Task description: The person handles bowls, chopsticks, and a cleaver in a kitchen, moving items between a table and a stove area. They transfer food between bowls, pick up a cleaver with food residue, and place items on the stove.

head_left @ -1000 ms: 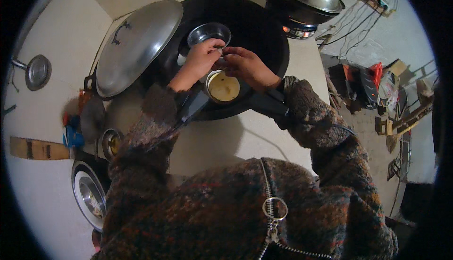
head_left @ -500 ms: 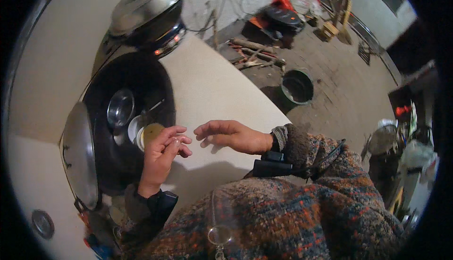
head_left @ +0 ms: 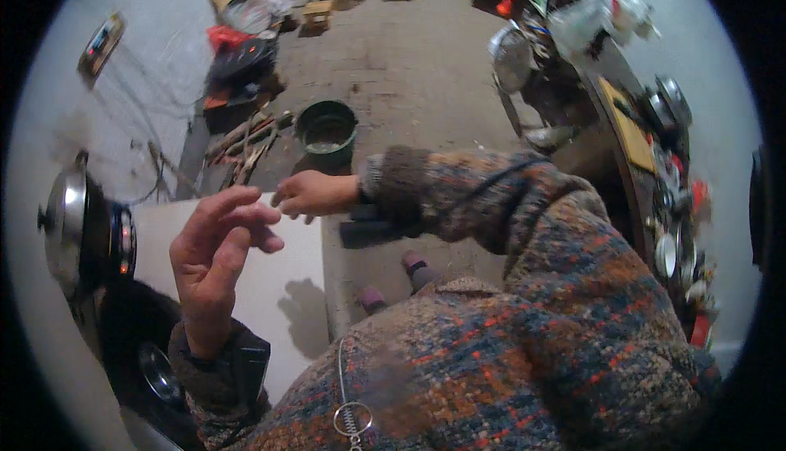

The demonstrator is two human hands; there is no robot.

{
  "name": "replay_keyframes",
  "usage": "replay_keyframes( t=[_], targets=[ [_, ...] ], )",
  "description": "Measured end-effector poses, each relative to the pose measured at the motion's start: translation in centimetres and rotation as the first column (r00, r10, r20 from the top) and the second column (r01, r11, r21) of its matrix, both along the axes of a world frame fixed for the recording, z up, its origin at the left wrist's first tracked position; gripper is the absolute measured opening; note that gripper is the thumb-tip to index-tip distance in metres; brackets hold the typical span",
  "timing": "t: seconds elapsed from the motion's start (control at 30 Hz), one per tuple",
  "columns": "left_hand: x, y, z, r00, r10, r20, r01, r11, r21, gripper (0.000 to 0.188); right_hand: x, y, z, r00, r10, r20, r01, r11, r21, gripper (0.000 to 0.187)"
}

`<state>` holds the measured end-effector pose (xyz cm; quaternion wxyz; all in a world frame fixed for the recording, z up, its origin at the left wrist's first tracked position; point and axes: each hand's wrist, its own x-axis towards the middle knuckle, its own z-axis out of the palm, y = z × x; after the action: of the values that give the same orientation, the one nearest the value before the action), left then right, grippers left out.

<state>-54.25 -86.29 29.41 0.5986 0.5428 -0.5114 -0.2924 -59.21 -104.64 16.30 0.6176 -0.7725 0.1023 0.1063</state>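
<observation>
My left hand (head_left: 214, 267) is raised over the pale countertop (head_left: 295, 262), its fingers loosely bent and apart with nothing in them. Just beyond it, my right hand (head_left: 315, 194) reaches leftward over the counter's far corner, empty, with its fingers slightly curled and spread. The two hands are close together in the picture; no contact between them can be made out. Left of my left forearm is a large dark wok (head_left: 135, 320), partly covered by my sleeve. A shiny metal bowl (head_left: 160, 371) shows in it.
A lidded metal pot (head_left: 70, 213) stands on a lit cooker at the left. Past the counter, a dark green bucket (head_left: 327, 133) and firewood (head_left: 250, 144) are on the floor. Along the right runs a cluttered table with a wooden board (head_left: 626, 123) and pans.
The view has swung to the right, away from the wok and toward the floor and the right-hand table. Both hands have lifted away from the wok and stay empty.
</observation>
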Motion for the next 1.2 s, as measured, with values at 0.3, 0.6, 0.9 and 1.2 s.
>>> replay_keyframes(
  t=[0.3, 0.6, 0.9, 1.2],
  targets=[
    [-15.0, -20.6, 2.6, 0.734, -0.656, 0.173, 0.64, 0.754, 0.145, 0.033, -8.5, -9.7, -2.6, 0.962, -0.208, 0.179, 0.189, 0.975, 0.118, 0.037],
    [-33.6, -35.1, 0.5, -0.003, -0.925, 0.379, 0.787, 0.232, 0.572, 0.025, -28.8, -20.0, 1.7, 0.81, -0.512, 0.287, 0.475, 0.859, 0.192, 0.037],
    [-37.6, -36.6, 0.3, -0.321, -0.854, 0.409, 0.846, -0.065, 0.529, 0.018, -37.0, -20.0, 5.5, 0.537, -0.747, 0.391, 0.733, 0.643, 0.22, 0.036],
    [-36.1, -31.4, 8.0, -0.166, -0.928, 0.334, 0.986, -0.145, 0.085, 0.015, -38.3, -19.7, 8.5, 0.243, -0.805, 0.541, 0.804, 0.479, 0.353, 0.036]
  ],
)
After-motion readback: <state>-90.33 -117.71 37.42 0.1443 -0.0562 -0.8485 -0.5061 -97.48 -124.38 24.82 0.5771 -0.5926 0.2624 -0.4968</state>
